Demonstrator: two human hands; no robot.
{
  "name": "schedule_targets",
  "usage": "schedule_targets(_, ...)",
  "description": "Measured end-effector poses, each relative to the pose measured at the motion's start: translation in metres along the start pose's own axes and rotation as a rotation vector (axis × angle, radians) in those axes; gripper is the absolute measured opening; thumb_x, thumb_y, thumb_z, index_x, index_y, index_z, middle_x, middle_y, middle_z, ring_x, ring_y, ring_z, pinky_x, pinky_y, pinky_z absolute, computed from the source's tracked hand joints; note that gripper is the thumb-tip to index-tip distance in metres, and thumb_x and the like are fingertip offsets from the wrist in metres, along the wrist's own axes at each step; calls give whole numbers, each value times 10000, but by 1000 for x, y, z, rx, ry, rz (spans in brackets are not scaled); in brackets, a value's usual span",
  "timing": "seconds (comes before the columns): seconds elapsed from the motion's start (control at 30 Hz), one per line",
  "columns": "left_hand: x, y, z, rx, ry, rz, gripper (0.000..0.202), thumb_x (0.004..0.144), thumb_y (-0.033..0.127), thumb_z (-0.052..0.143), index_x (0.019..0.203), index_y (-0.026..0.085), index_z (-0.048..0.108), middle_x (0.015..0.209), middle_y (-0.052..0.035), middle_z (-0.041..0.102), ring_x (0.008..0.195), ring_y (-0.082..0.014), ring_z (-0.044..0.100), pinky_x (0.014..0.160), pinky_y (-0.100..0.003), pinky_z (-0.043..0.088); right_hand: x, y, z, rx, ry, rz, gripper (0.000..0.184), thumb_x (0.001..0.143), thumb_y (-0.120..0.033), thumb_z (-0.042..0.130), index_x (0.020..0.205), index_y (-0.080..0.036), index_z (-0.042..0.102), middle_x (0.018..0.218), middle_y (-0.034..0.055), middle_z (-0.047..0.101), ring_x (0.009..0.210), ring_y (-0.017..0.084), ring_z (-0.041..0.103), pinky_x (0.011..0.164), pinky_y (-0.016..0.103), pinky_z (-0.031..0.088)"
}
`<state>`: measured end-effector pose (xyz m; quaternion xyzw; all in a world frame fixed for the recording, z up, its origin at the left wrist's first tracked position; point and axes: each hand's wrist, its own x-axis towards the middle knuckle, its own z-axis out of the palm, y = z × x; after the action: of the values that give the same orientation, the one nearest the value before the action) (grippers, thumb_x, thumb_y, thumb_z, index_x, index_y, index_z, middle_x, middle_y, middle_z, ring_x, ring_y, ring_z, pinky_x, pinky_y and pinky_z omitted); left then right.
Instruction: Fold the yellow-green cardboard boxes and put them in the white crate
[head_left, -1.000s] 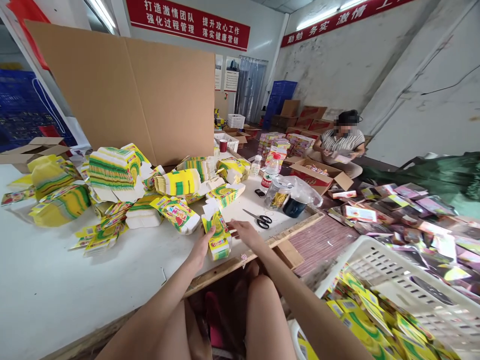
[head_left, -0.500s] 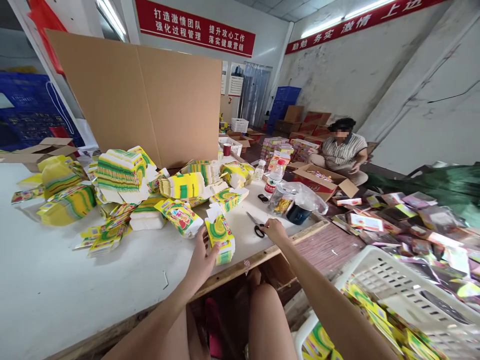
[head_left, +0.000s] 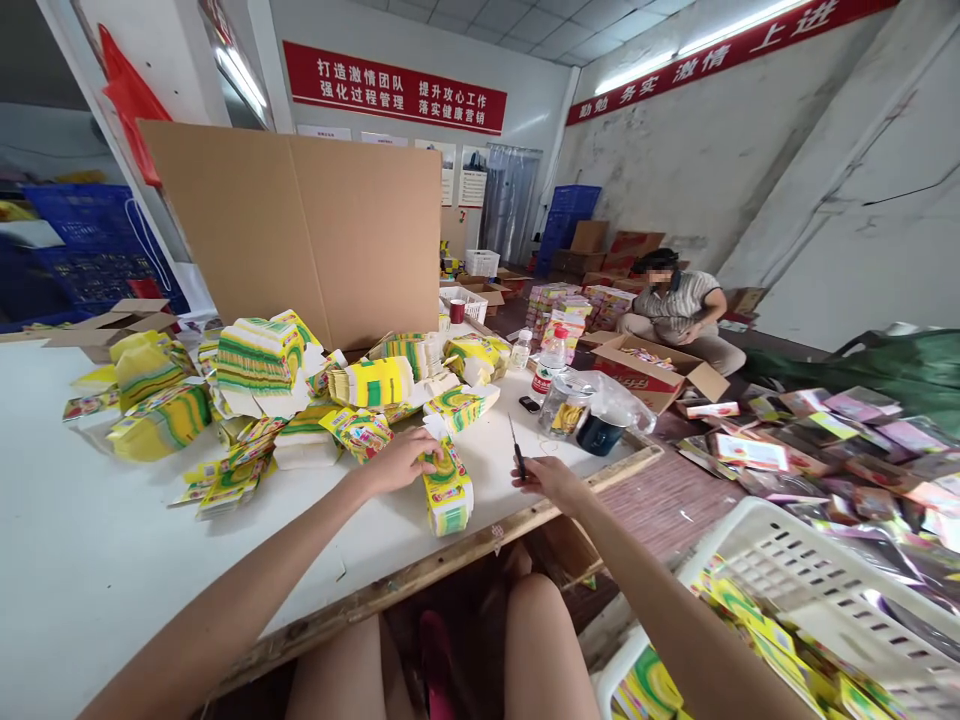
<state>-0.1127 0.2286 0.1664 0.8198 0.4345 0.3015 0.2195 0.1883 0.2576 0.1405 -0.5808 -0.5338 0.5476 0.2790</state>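
Note:
My right hand (head_left: 551,480) is closed around the black handles of a pair of scissors (head_left: 518,457), lifted at the table's right side with the blades pointing away from me. My left hand (head_left: 403,462) has its fingers curled over the far end of a bundle of flat yellow-green cartons (head_left: 450,495), which lies near the front edge. Just beyond that hand is a yellow packet with printed fruit (head_left: 358,432). Another yellow carton piece (head_left: 461,403) rests behind the bundle. Stacks of the same cartons (head_left: 259,360) are heaped farther back on the white table (head_left: 247,560).
A clear plastic jar (head_left: 564,408), a dark blue mug (head_left: 600,434) and a red-capped bottle (head_left: 553,362) stand at the right. A white basket (head_left: 847,590) holds yellow cartons beside me. A large cardboard sheet (head_left: 337,240) stands behind the heap. Another person (head_left: 679,310) sits beyond.
My right hand has picked the scissors up from the tabletop. My left hand has moved from the bundle's near left side to its far end.

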Motion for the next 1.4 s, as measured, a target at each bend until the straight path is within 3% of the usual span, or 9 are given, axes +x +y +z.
schedule_targets(0.17,18,-13,-2,85,-135,30,186,942,338,615,1008,171,668,1091,-66,675,970,-205,638,877,-414,533,-63,5,50,461,-239,-83,445,879,-647,594,855,-204,636,969,52,685,747,145,661,677,265,527)
schedule_targets(0.3,20,-16,1,150,-153,28,216,966,348,581,1088,187,658,1156,-78,667,991,-207,645,887,-418,544,-99,14,88,657,-448,-25,610,678,-804,677,745,-204,587,814,11,643,590,97,580,565,222,457)
schedule_targets(0.43,17,-16,8,206,-139,17,225,962,333,592,1113,177,651,1170,-81,664,1020,-219,646,903,-438,543,-109,14,110,736,-567,44,673,662,-863,619,719,-194,576,754,5,603,529,80,517,517,212,398)
schedule_targets(0.57,15,-17,14,227,-103,-6,241,960,326,599,1134,167,644,1166,-81,666,1012,-221,654,887,-438,554,-107,2,124,720,-528,38,665,711,-867,561,714,-203,554,696,0,578,493,80,458,491,213,364)
schedule_targets(0.77,15,-26,5,233,-9,-69,268,964,322,596,1179,164,622,1160,-83,666,956,-206,671,822,-402,584,-99,-8,122,505,-206,-90,684,736,-911,420,724,-231,491,701,-11,566,457,82,394,461,234,330)
schedule_targets(0.93,23,-33,-4,326,-8,-100,277,958,321,604,1190,170,624,1212,-91,652,1030,-228,657,883,-442,566,-48,-10,61,39,164,-129,491,829,-671,635,727,-191,607,761,39,656,670,181,612,602,292,479)
schedule_targets(1.07,31,-28,-3,402,-27,-90,285,955,321,609,1196,171,623,1232,-94,646,1059,-238,649,907,-459,555,-6,-12,24,-342,329,-135,277,962,-360,627,1169,-177,634,1210,83,648,1003,217,659,861,415,559)
schedule_targets(1.2,29,-27,0,461,-38,-92,276,957,323,605,1188,174,627,1228,-92,648,1054,-234,649,909,-456,553,-5,-11,33,-579,341,-309,261,975,-267,597,1219,-176,624,1269,103,628,1106,255,628,947,475,510)
schedule_targets(1.4,31,-42,2,526,-13,-154,316,948,322,619,1223,166,610,1264,-101,630,1096,-255,637,928,-480,544,-39,-7,73,-691,82,-827,424,910,-24,461,1122,-285,720,1251,48,701,1186,219,600,996,404,405)
